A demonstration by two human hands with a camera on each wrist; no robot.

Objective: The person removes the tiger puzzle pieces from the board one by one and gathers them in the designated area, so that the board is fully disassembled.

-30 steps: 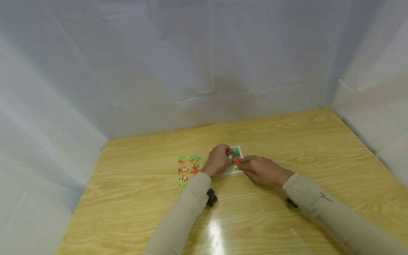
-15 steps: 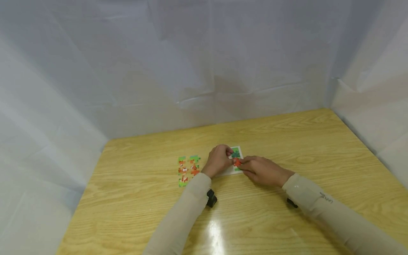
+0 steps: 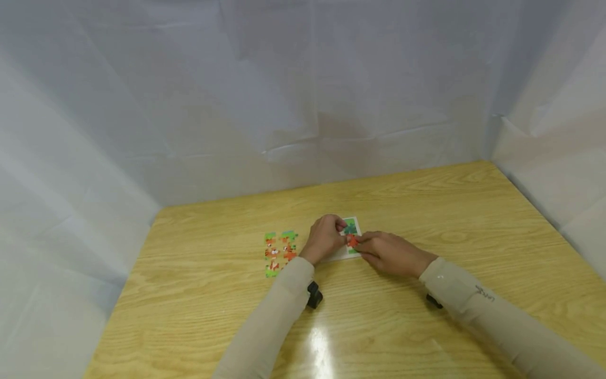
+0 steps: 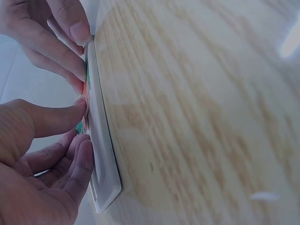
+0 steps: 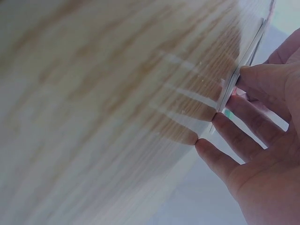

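Fitting the red puzzle piece, I judged; it lay on the white-rimmed tray.
On my feed the right hand touched straight-fingered, no grip; couldn't tell if the left hand pinched the piece. Best bet was bracing the tray, aligning, then pressing flat.

White-rimmed puzzle board, red piece on it, orange-green-white loose pieces left of the board, dark stripes on some, yellow wood-grain counter beneath it, grey-white sheeting behind it, plain beige left sleeve nearer than it
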